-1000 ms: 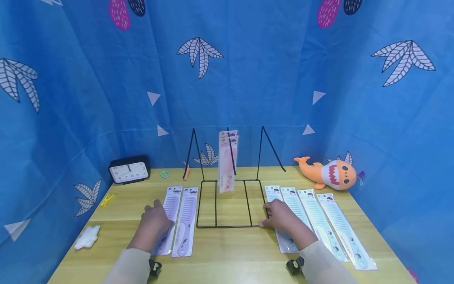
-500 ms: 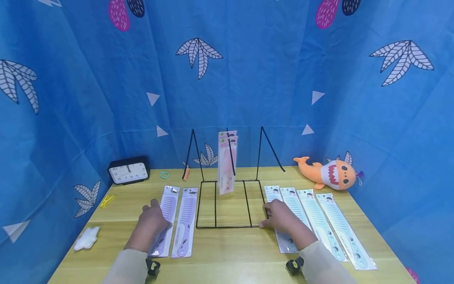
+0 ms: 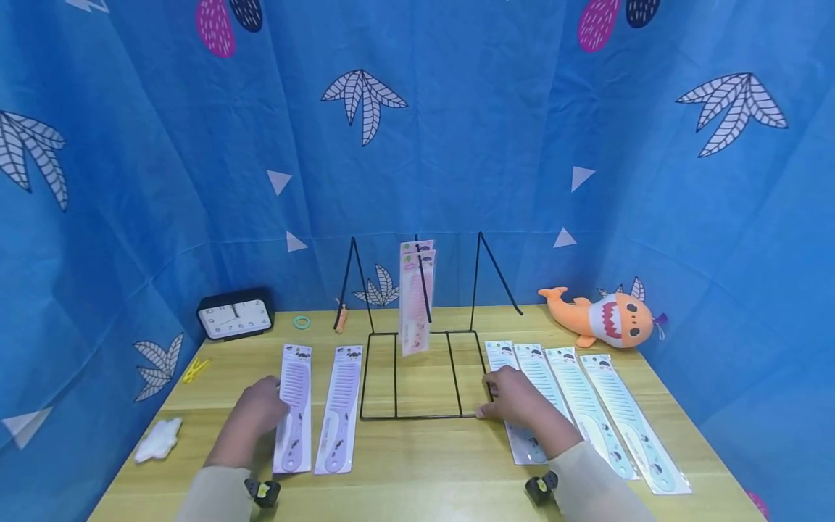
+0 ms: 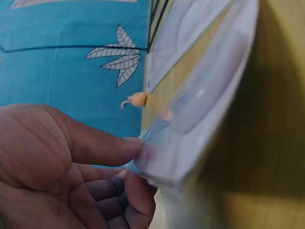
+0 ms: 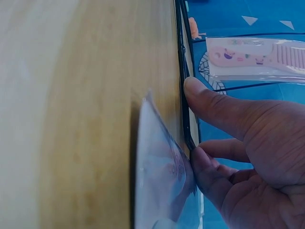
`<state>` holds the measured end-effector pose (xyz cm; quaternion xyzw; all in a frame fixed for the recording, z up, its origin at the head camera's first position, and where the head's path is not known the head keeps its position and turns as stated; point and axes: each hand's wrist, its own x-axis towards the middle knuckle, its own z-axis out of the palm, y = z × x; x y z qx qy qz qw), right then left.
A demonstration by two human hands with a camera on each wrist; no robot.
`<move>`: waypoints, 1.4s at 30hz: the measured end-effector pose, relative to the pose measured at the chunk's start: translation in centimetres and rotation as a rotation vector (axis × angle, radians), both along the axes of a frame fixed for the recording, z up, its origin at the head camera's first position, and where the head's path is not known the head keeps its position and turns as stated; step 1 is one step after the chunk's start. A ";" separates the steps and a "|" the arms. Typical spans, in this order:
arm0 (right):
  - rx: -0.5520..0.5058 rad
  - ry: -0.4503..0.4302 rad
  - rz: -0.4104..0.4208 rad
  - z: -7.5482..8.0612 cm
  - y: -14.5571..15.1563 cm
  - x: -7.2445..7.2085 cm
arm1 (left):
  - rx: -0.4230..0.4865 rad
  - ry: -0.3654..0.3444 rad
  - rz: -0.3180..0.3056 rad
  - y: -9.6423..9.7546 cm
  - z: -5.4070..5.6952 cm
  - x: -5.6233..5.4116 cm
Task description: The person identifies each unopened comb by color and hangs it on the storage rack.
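And the purple comb [image 3: 294, 417] is sliding left, away from the second comb [image 3: 338, 406], the left hand [image 3: 263, 406] pinching it; the right hand [image 3: 513, 395] is gripping the rack [image 3: 424, 417].

Purple wide-toothed comb in flat clear packaging [image 3: 293, 428]: handle end toward the person, pinched at left edge, left of rack. Black wire rack [image 3: 396, 377]: upright, three prongs, held at near right corner.

Glossy clear plastic comb packets [image 3: 338, 409], smooth metal wire rack [image 3: 417, 417], wood-grained tabletop [image 3: 417, 471], creased matt cloth curtain [image 3: 457, 159].
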<state>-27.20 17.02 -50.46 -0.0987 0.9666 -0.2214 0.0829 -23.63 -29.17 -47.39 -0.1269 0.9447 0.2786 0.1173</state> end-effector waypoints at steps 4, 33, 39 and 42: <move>-0.002 0.002 0.002 0.0 0.0 0.0 | 0.032 -0.021 0.027 -0.9 0.7 0.2; -0.016 -0.005 -0.005 -0.1 0.0 0.2 | 0.658 0.416 -0.337 -0.5 3.5 2.0; -0.012 0.003 -0.005 -0.1 0.0 0.1 | 0.659 0.406 -0.440 0.6 3.6 2.5; -0.010 0.003 -0.001 -0.1 0.1 0.1 | 0.668 0.382 -0.498 1.3 3.4 2.5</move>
